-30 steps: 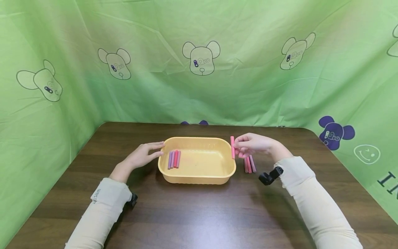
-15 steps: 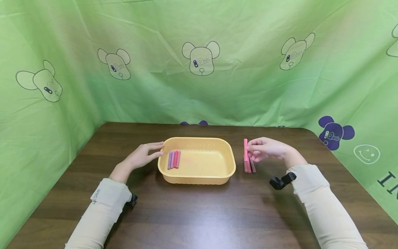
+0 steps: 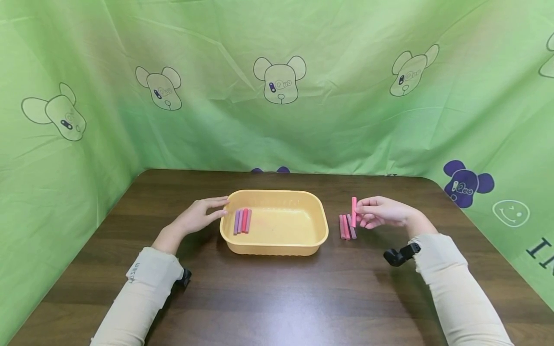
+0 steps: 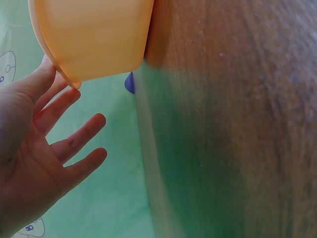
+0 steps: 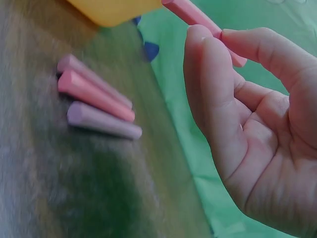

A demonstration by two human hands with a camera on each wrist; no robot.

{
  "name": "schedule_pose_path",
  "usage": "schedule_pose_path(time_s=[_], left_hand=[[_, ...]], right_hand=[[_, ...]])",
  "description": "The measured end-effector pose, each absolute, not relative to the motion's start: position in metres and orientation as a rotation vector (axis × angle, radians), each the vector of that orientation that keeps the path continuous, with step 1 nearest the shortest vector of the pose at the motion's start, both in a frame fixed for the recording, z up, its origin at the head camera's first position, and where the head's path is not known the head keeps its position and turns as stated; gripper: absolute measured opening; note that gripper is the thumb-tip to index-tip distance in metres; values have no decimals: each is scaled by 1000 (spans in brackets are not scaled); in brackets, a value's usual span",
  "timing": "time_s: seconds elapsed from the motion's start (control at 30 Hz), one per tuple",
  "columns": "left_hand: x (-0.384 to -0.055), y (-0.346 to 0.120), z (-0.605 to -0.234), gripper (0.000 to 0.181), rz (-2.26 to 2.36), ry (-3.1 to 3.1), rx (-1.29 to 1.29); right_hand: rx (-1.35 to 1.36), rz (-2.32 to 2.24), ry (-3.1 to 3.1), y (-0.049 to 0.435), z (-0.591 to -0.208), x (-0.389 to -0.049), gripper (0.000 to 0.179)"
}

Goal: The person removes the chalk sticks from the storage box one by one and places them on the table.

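A bright pink stick of chalk stands nearly upright between the thumb and fingertips of my right hand, which pinches it above the table. Just left of and below it, several pink and purple chalk sticks lie side by side; in the right wrist view a purple chalk stick is nearest. My left hand touches the left rim of a yellow plastic tub with fingertips and thumb, its other fingers spread and fairly straight in the left wrist view. Inside the tub, several purple and pink chalk sticks form a row.
The brown wooden table carries the tub at its middle. Behind and along both sides hangs a green printed curtain. A black wrist camera sits at the right cuff.
My right hand has carried the pink chalk rightward from the tub's right rim, across the small pile, to the pile's right side. The left hand and tub have stayed in place.
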State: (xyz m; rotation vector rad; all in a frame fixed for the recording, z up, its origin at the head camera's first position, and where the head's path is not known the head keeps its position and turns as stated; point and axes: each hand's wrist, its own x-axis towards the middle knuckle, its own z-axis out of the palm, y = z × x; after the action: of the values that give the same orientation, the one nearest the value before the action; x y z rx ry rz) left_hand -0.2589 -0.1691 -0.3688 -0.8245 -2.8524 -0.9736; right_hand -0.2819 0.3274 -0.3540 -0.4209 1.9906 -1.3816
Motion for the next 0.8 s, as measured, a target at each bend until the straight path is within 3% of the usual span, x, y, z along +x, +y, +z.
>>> schedule_pose_path(time_s=[0.8], left_hand=[[-258, -169, -367, 45, -984, -2862, -815]], right_hand=[[-254, -1290, 2024, 351, -381, -289, 14]])
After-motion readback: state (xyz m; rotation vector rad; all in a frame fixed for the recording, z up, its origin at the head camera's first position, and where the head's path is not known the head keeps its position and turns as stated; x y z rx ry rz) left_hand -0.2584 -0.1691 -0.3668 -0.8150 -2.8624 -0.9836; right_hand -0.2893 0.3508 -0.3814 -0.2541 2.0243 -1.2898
